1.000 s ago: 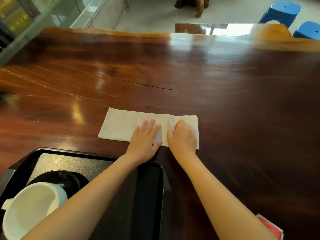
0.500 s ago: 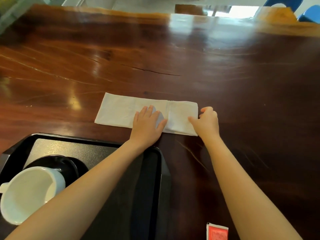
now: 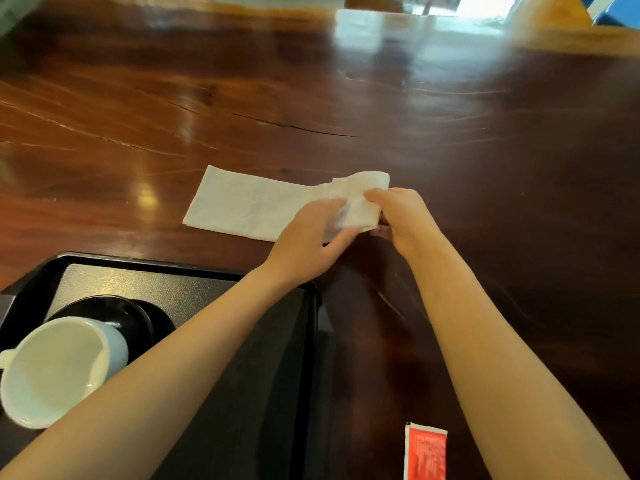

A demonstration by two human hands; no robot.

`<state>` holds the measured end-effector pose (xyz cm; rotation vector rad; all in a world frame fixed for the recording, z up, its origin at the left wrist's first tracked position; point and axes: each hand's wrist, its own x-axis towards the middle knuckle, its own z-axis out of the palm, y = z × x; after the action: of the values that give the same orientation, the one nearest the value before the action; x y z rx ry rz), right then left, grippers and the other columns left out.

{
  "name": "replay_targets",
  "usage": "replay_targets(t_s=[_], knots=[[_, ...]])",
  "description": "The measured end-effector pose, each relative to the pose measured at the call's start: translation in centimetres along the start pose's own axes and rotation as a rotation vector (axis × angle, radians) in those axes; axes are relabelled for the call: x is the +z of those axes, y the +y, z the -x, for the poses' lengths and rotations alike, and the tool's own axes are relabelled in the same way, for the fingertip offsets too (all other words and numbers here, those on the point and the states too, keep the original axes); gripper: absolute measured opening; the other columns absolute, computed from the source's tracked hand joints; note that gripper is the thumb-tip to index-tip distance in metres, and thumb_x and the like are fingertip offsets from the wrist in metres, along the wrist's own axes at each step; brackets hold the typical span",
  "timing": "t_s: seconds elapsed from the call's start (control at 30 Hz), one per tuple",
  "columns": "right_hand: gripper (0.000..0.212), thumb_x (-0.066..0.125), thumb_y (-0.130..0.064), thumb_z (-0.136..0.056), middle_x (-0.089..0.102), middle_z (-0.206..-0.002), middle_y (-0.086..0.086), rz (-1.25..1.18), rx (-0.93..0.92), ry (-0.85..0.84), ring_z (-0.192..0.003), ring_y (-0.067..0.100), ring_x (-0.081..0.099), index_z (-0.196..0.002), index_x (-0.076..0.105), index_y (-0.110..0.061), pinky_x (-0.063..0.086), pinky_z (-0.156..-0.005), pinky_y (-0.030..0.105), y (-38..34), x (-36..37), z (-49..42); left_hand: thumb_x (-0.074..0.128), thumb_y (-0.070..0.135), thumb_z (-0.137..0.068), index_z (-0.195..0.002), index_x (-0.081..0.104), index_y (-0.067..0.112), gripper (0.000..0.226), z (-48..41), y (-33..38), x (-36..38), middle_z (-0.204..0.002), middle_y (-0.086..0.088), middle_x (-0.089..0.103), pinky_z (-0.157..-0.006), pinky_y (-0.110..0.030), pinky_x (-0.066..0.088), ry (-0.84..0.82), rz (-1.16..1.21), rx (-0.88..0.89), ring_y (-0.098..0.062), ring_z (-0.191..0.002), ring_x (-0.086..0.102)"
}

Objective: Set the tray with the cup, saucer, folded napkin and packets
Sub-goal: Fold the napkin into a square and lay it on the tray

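Note:
A white napkin [image 3: 249, 206], folded into a long strip, lies on the dark wooden table [image 3: 485, 168] just beyond the black tray [image 3: 180, 289]. My left hand [image 3: 311, 240] presses flat on the strip near its middle. My right hand [image 3: 398, 216] pinches the napkin's right end, which is raised off the table and curled over to the left. On the tray's left part a white cup [image 3: 59, 368] stands on a black saucer [image 3: 138, 317]. A red packet [image 3: 425, 453] lies on the table near the bottom edge, right of the tray.
My left forearm crosses over the right half of the tray. The table stretches far ahead and to the right, with a long crack [image 3: 294, 128] in the wood. A blue stool [image 3: 620, 12] shows at the far right corner.
My right hand went from pressing the napkin to gripping its right end and has lifted that end, folding it leftward. My left hand stayed on the middle. The view tilted down, and the red packet shows more.

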<state>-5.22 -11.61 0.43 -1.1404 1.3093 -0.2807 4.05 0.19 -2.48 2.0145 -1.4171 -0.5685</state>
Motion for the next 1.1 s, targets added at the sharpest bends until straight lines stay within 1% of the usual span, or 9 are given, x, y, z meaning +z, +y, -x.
replay_targets(t_s=[0.07, 0.2, 0.27, 0.33, 0.47, 0.6, 0.67, 0.87, 1.1], knots=[[0.019, 0.056, -0.013, -0.090, 0.065, -0.088, 0.006, -0.082, -0.009, -0.023, -0.077, 0.016, 0.066, -0.108, 0.052, -0.007, 0.056, -0.057, 0.027, -1.0, 0.0, 0.7, 0.058, 0.039, -0.087, -0.138, 0.041, 0.015, 0.058, 0.1, 0.5, -0.1, -0.138, -0.004, 0.052, -0.096, -0.020, 0.032, 0.017, -0.080, 0.043, -0.019, -0.125, 0.046], [0.020, 0.055, -0.018, -0.091, 0.064, -0.084, 0.006, -0.113, -0.137, -0.157, -0.062, 0.010, 0.058, -0.106, 0.060, -0.005, 0.049, -0.048, 0.021, -3.1, -0.4, 2.5, 0.049, 0.010, -0.089, -0.128, 0.055, 0.014, 0.040, -1.0, 1.7, -2.0, -0.118, -0.008, 0.067, -0.084, -0.027, 0.044, 0.263, -0.108, 0.050, -0.028, -0.106, 0.061], [0.022, 0.050, -0.028, -0.095, 0.063, -0.089, 0.004, -0.076, -0.256, -0.141, -0.067, 0.010, 0.058, -0.101, 0.060, -0.009, 0.054, -0.057, 0.023, -4.5, -1.0, 3.5, 0.046, 0.007, -0.088, -0.124, 0.059, 0.014, 0.039, -1.4, 3.1, -3.8, -0.112, -0.010, 0.070, -0.079, -0.032, 0.047, 0.338, -0.075, 0.057, -0.031, -0.101, 0.063], [0.030, 0.042, -0.036, -0.097, 0.060, -0.108, 0.000, 0.050, -0.419, -0.021, -0.087, 0.011, 0.060, -0.115, 0.053, -0.014, 0.055, -0.078, 0.030, -5.9, -2.2, 4.0, 0.048, 0.007, -0.091, -0.120, 0.062, 0.014, 0.033, -1.9, 4.7, -5.8, -0.105, -0.009, 0.072, -0.071, -0.027, 0.041, 0.363, -0.019, 0.068, -0.030, -0.095, 0.063], [0.039, 0.042, -0.038, -0.096, 0.048, -0.128, -0.006, 0.229, -0.671, -0.092, -0.118, 0.011, 0.048, -0.135, 0.042, -0.030, 0.043, -0.101, 0.031, -8.8, -5.0, 5.6, 0.053, 0.008, -0.091, -0.097, 0.064, 0.022, 0.019, -2.6, 8.0, -9.9, -0.088, -0.004, 0.067, -0.068, -0.026, 0.040, 0.233, 0.181, 0.060, -0.020, -0.080, 0.057], [0.033, 0.060, -0.025, -0.088, 0.063, -0.116, -0.001, 0.132, -0.788, -0.237, -0.109, 0.015, 0.061, -0.121, 0.056, -0.024, 0.054, -0.091, 0.034, -11.5, -7.2, 7.9, 0.057, 0.011, -0.090, -0.092, 0.064, 0.027, 0.017, -2.1, 11.0, -12.6, -0.089, 0.007, 0.072, -0.075, -0.030, 0.057, 0.134, 0.538, 0.052, -0.011, -0.086, 0.067], [0.028, 0.064, -0.017, -0.084, 0.067, -0.106, -0.006, 0.089, -0.827, -0.273, -0.105, 0.012, 0.064, -0.110, 0.058, -0.027, 0.056, -0.086, 0.030, -12.3, -7.7, 8.7, 0.058, 0.010, -0.088, -0.095, 0.065, 0.025, 0.018, -1.8, 11.7, -13.3, -0.086, 0.010, 0.073, -0.072, -0.023, 0.058, 0.068, 0.724, 0.068, -0.006, -0.083, 0.069], [0.021, 0.065, -0.007, -0.081, 0.072, -0.091, -0.006, -0.126, -0.789, -0.300, -0.094, 0.014, 0.070, -0.097, 0.064, -0.021, 0.057, -0.079, 0.028, -13.7, -7.0, 8.2, 0.061, 0.011, -0.082, -0.103, 0.066, 0.016, 0.022, -3.4, 10.0, -11.4, -0.095, 0.002, 0.074, -0.077, -0.032, 0.059, -0.047, 1.106, 0.011, -0.015, -0.088, 0.070], [0.022, 0.068, -0.003, -0.080, 0.070, -0.093, 0.002, -0.081, -0.740, -0.237, -0.090, 0.015, 0.067, -0.098, 0.066, -0.017, 0.056, -0.077, 0.026, -12.3, -5.8, 4.3, 0.058, 0.016, -0.086, -0.106, 0.068, 0.014, 0.023, -4.3, 3.5, -5.3, -0.105, -0.001, 0.073, -0.089, -0.034, 0.055, -0.262, 0.981, -0.275, -0.019, -0.099, 0.069]])
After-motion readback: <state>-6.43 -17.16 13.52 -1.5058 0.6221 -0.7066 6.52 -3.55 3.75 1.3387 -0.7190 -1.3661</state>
